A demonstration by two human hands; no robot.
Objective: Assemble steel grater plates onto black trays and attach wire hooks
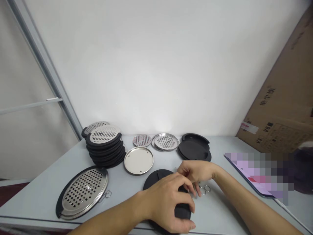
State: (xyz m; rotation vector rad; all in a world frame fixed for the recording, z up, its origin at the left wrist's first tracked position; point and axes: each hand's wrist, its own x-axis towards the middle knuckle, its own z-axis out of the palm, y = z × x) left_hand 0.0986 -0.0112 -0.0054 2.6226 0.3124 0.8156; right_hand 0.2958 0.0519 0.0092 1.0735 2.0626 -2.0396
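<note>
Along the front of the pale grey worktop [127,186]: one matte black round piece, apparently plastic [153,180], with a raised section toward one edge, lying beneath the left hand [171,200]. State of left hand: clamped on that piece, fingers curled over it. State of right hand [195,172]: bent beside the piece's far right edge, fingers pointing down; whether anything is held cannot be told.

Progress, by judgement: partly complete. Stack of round black-edged graters with perforated silver metal faces [105,150], left rear, appears finished; one larger-looking black-rimmed silver grater [84,189], front left, looks close to it (the metal seems doubled at its edge). Apparently left to join: the black piece under the hand, with no metal face visible on it, and the loose parts.

Loose parts: plain silver metal disc, smooth, shallow-rimmed, with small holes [139,160]; small perforated metal disc [142,140]; overlapping silver rounds, the upper perforated [166,142]; black dish-like pieces with a raised curved wall [194,149], right rear; thin bent-wire loops [207,185], just beside the right hand.

Surroundings: printed brown cardboard box [281,114]; smooth white wall [158,65].
</note>
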